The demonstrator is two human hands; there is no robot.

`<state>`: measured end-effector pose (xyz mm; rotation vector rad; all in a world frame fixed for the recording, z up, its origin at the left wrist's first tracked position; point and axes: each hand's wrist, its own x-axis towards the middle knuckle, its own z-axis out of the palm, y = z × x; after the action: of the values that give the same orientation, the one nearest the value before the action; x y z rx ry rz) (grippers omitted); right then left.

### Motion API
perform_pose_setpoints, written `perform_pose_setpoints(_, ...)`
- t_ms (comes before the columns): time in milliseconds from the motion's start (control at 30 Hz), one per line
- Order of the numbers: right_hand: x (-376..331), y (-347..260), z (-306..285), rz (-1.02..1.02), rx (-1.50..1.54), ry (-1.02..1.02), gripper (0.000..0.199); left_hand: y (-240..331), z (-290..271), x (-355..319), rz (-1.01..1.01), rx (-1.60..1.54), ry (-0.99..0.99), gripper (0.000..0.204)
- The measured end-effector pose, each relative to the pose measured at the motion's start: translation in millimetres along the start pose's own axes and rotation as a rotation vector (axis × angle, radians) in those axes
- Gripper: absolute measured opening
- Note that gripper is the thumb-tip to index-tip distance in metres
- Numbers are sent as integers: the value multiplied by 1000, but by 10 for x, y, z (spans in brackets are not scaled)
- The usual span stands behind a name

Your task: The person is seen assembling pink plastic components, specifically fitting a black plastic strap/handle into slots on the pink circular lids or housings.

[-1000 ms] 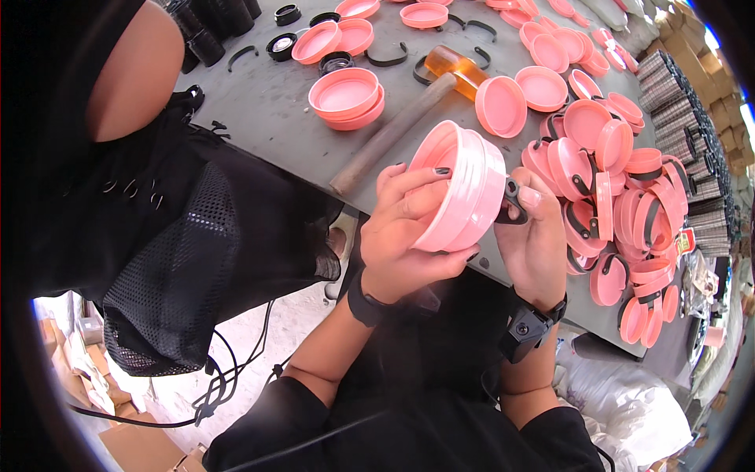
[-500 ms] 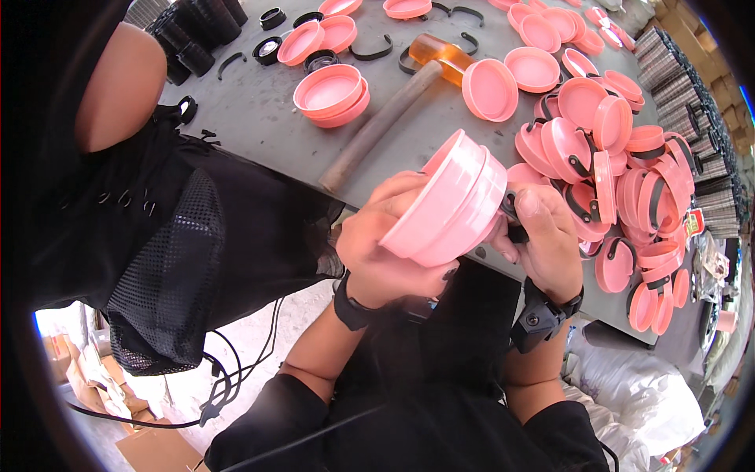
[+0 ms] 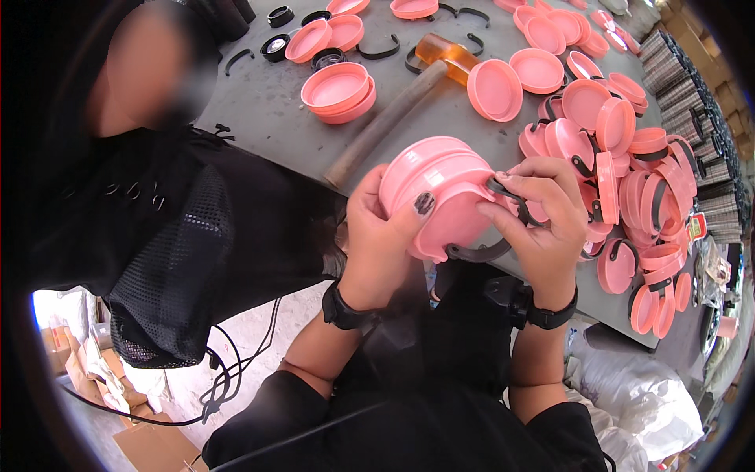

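Note:
My left hand (image 3: pixel 376 256) is closed round a pink round plastic lid (image 3: pixel 444 224), its thumb lying across the face. The lid is tilted above the table's near edge and seems to be stacked on a second pink piece. My right hand (image 3: pixel 550 236) pinches a curved black plastic handle (image 3: pixel 486 253) between thumb and fingers. One end of the handle rests against the lid's upper right rim, the other against the lower edge near my left thumb. Whether either end is fastened cannot be made out.
Pink lids, many with black handles, lie heaped (image 3: pixel 629 181) on the right. Beyond my hands are a mallet (image 3: pixel 385 122) with an amber head, stacked pink lids (image 3: pixel 338 88), black rings (image 3: pixel 275 47) and loose handles (image 3: pixel 380 51). Another person (image 3: pixel 157 228) in black is close on the left.
The pink lid has been turned in my left hand, so its face and the curved handle now show. My right hand has shifted up to the rim, still holding the handle.

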<state>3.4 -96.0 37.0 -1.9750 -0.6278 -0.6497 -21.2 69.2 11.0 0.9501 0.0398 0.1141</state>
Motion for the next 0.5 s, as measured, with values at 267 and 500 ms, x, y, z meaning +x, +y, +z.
perform_pose_setpoints(267,261,15,-56,7,-13,-143,19,-75,63,145,-150,-223,34,29)
perform_pose_setpoints(500,255,38,-106,13,-55,-187,16,-161,102,146,-166,-161,64,27)
